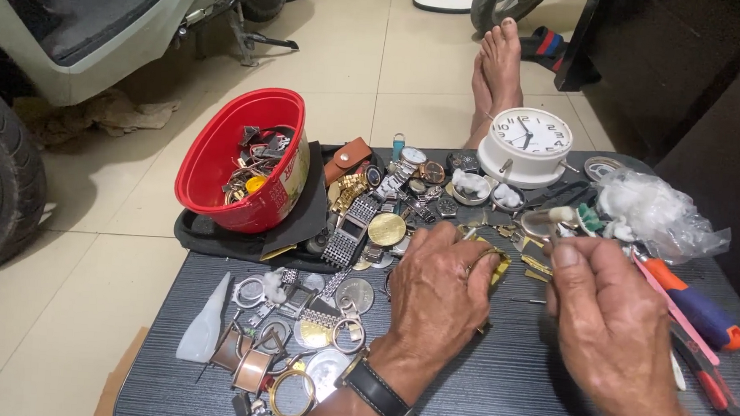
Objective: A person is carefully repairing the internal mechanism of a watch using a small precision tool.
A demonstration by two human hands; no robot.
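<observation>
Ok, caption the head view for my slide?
Left hand presses a gold piece on the dark table; right hand pinches a small tool.

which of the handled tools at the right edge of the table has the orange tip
The blue-handled tool, the thicker one lying just right of the right hand. Its blue grip ends in an orange cap; the red and black tool below it is slimmer.

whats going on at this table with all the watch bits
A person sits at a dark table strewn with watch cases, bands and rings. Their left hand rests on a small gold-coloured part, while the right hand pinches a thin tool beside it. A red bowl of parts and a white clock sit behind.
</observation>
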